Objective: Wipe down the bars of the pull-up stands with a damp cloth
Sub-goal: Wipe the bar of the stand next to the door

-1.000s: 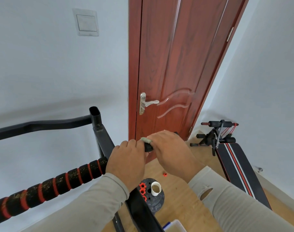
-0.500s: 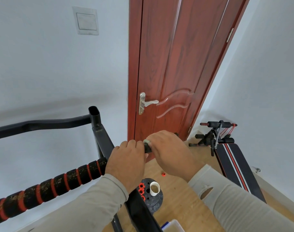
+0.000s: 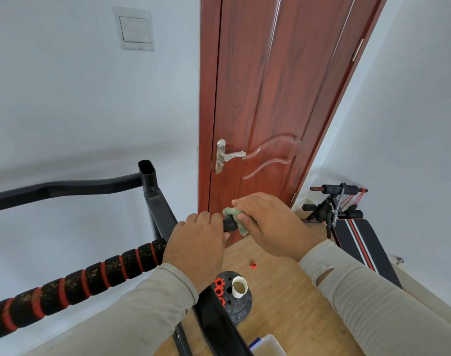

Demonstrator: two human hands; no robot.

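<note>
Left hand (image 3: 197,242) gripping bar (image 3: 229,224); right hand (image 3: 268,222) pinching cloth (image 3: 233,218) around its tip. Speckled foam bar (image 3: 91,276) left of hands apparently unwiped; most work likely remaining.

Grey ribbed sleeves (image 3: 389,299), rt torn.

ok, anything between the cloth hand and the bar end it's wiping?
Nothing visible. The right hand already presses the green cloth onto the black bar end. The left hand grips the same bar just beside it, nearer the frame, not between cloth and bar.
</note>
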